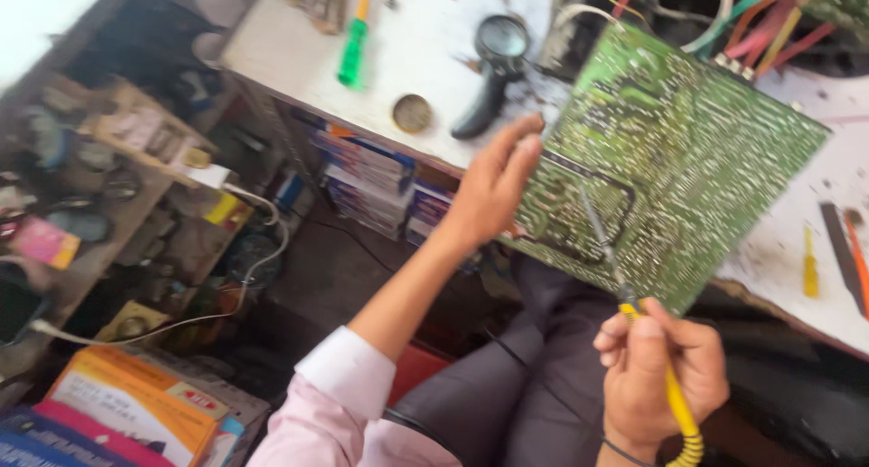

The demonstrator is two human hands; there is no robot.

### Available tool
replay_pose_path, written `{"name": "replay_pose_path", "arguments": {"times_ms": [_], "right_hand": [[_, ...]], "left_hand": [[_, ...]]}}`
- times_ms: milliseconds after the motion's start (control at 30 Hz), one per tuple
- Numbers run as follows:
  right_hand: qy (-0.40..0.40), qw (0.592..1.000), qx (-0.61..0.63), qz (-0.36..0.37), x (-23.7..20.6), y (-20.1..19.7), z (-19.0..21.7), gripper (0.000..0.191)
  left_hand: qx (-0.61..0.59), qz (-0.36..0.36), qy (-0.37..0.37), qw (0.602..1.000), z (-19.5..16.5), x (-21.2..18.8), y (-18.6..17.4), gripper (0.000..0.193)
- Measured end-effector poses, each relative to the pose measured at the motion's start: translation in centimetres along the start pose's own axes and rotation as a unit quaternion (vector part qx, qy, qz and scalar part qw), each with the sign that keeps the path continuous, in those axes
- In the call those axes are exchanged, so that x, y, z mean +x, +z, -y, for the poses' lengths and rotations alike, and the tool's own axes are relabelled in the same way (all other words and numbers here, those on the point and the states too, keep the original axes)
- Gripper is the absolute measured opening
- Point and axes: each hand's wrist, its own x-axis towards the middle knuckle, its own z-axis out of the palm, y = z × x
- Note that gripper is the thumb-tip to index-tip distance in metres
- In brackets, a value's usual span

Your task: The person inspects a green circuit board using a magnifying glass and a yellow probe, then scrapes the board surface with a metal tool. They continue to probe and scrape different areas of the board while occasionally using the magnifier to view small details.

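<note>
Your left hand (pixel 493 191) props the green circuit board (pixel 674 164) with fingers pressed flat against its edge; your right hand (pixel 656 372) pinches a yellow soldering iron (pixel 674 399). Beyond your fingers, the white table (pixel 425 60) holds a magnifying glass (pixel 493 73); cluttered shelves (pixel 118 186) stand left.

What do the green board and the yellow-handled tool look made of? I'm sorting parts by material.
Green board: apparently rigid laminate, matte green coating with pale, likely metal, traces. Yellow-handled tool, in the right hand: seemingly glossy plastic grip and thin grey metal shaft. The left hand steadies the board.
</note>
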Motion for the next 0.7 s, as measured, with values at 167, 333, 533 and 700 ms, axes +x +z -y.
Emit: {"name": "replay_pose_path", "arguments": {"times_ms": [167,333,533,700], "right_hand": [[0.039,0.995,0.007,0.097,3.7,5.5,0.6,0.009],[0.0,0.974,-0.066,0.219,6.5,13.0,-0.4,0.012],[-0.061,0.95,-0.184,0.247,8.2,17.4,-0.6,0.015],[-0.055,0.946,-0.193,0.254,8.6,18.3,-1.4,0.017]], "left_hand": [[0.102,-0.137,0.048,0.984,-2.6,-7.4,-2.7,0.017],[0.117,-0.152,-0.106,0.976,-2.1,-11.4,-4.8,0.016],[0.059,-0.053,-0.198,0.977,-1.2,-14.1,-5.4,0.028],[0.07,-0.022,-0.184,0.98,-0.3,-14.9,-5.4,0.03]]}}
